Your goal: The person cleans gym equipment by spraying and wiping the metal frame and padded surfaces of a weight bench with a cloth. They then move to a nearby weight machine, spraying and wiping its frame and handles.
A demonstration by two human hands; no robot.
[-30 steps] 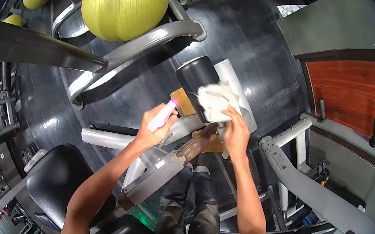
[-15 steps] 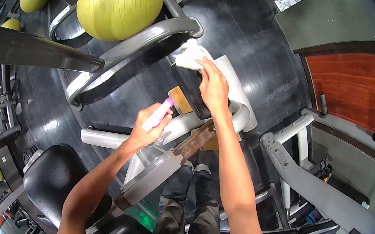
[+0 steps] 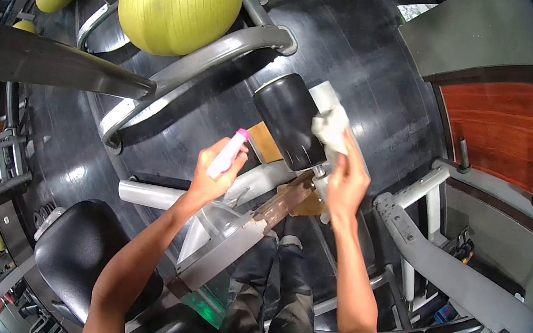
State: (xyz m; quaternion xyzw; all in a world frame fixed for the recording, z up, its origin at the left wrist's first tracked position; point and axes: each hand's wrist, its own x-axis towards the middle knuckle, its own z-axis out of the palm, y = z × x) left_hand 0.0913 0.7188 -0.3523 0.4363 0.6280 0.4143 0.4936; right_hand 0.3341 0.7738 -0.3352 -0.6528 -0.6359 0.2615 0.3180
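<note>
My left hand [image 3: 217, 168] is wrapped round a white bottle [image 3: 227, 155] with a pink cap, held left of the machine's padded roller. In my right hand [image 3: 349, 181] is a crumpled white cloth [image 3: 332, 129], gripped at its lower end and lying along the right side of the black roller [image 3: 291, 119]. The roller's front and top surface show uncovered. Beneath it runs a grey metal beam [image 3: 222, 245] with worn, brownish paint near its upper end.
A yellow exercise ball [image 3: 180, 3] rests by a curved grey frame [image 3: 229, 43] at the upper left. A black padded seat [image 3: 83, 253] is at the lower left. Grey machine arms [image 3: 455, 265] stand on the right, near a reddish wooden panel [image 3: 506, 134].
My right hand has moved right and down with the cloth, from the roller's top end to its right side, uncovering the roller. My left hand has shifted slightly right and up with the bottle.
</note>
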